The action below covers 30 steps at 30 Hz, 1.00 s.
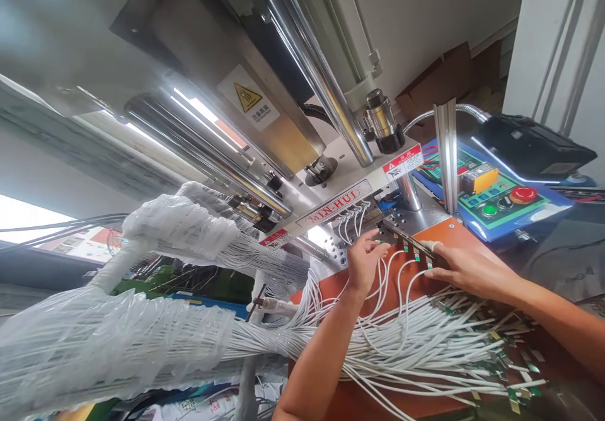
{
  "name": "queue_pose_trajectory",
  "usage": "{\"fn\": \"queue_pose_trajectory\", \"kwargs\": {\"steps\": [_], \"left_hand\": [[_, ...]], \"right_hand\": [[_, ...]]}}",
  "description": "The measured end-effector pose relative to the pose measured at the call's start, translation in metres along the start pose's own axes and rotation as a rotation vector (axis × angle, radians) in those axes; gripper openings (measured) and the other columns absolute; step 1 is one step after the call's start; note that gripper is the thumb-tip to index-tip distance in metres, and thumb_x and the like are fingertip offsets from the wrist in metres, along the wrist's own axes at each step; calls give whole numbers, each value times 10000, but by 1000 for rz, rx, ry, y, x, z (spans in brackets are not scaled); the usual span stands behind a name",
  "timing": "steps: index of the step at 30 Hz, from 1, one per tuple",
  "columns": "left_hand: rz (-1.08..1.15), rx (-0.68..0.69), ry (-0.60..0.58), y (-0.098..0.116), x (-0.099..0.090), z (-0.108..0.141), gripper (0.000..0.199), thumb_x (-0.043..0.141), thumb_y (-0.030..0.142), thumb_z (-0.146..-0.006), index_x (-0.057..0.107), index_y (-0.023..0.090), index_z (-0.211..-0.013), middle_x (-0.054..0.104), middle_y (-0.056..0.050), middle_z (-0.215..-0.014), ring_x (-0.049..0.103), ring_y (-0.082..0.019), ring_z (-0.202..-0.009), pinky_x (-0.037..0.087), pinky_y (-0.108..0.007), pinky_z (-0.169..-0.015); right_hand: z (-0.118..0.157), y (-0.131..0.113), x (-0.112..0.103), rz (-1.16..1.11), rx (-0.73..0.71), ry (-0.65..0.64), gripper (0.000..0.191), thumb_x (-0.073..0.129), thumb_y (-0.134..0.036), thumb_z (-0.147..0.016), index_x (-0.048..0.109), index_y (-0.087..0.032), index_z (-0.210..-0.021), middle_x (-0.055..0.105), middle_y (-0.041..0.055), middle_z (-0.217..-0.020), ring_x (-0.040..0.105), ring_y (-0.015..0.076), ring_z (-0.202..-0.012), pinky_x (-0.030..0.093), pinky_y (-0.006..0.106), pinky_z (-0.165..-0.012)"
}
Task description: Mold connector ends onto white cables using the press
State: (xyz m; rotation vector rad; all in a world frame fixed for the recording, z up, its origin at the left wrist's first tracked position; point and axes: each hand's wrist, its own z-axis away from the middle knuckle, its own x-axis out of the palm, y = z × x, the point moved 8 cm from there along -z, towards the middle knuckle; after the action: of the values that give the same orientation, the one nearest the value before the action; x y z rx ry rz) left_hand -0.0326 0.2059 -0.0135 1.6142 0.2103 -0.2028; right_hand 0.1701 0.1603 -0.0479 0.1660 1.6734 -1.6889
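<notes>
My left hand (pixel 363 265) pinches a white cable's small connector end, with a bit of green board showing by the fingertips. This is near the left end of a narrow metal bar (pixel 404 233). Several cable ends (pixel 417 258) with green boards and metal plugs sit in a row along the bar, their white cables (pixel 401 285) curving down and left. My right hand (pixel 460 268) grips the bar's right end, the thumb beside the last cable end. The fingertips partly hide what they touch.
A press (pixel 338 207) stands ahead, with more white cables in its mold. A large bundle of white cables (pixel 425 339) covers the orange tabletop (pixel 454 235) near me. Plastic-wrapped cable bundles (pixel 118 345) hang at left. A blue control panel (pixel 543 210) is at right.
</notes>
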Motion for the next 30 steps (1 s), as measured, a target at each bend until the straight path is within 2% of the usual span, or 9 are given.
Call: {"fn": "queue_pose_trajectory", "kwargs": {"steps": [3,6,10,13,15,18,30], "left_hand": [[41,-22,32,-4,-3,0,363,716,257,-790,549,162,-1098,720,-6,-728,657,-132,-559,543,-234,-545],[-75,54,-7,-7,4,2,248,675,251,-841,567,172,-1050,723,-3,-747,661,-119,-571,547,-224,-575],[-301,287,-52,0,10,3,55,632,193,-882,672,173,-912,736,-28,-803,694,-133,-709,552,-240,-697],[-443,487,-114,8,18,3,86,639,147,-874,714,185,-855,741,-29,-842,690,-146,-787,538,-259,-767],[-489,561,-173,7,25,1,93,642,149,-878,724,189,-862,741,-29,-841,684,-149,-788,536,-266,-768],[-523,612,-200,4,29,-2,86,649,152,-879,727,186,-872,738,-30,-830,679,-152,-768,537,-270,-743],[-608,672,-167,-2,35,-2,121,602,163,-914,718,188,-890,736,-33,-837,665,-158,-778,541,-284,-737]], "right_hand": [[0,1,1,-6,19,5,366,549,-532,-840,558,-260,-1084,702,31,-911,662,261,-846,481,323,-731],[-1,1,3,-36,15,-9,401,549,-515,-848,527,-258,-1155,695,35,-967,663,257,-881,482,317,-755],[-2,1,2,-39,-4,7,490,555,-514,-844,508,-262,-1261,702,42,-983,665,265,-866,490,334,-762],[-2,2,0,-31,-25,32,549,553,-525,-843,500,-270,-1325,709,56,-1019,664,277,-904,489,344,-793],[-2,3,0,-24,-20,31,560,549,-536,-847,504,-271,-1338,714,61,-1010,665,277,-898,486,345,-804],[-2,2,0,-24,-17,20,552,543,-550,-851,515,-274,-1328,718,58,-991,665,271,-879,483,345,-804],[-1,1,1,27,-34,40,500,510,-559,-871,534,-254,-1266,709,63,-968,655,259,-841,464,333,-751]]}}
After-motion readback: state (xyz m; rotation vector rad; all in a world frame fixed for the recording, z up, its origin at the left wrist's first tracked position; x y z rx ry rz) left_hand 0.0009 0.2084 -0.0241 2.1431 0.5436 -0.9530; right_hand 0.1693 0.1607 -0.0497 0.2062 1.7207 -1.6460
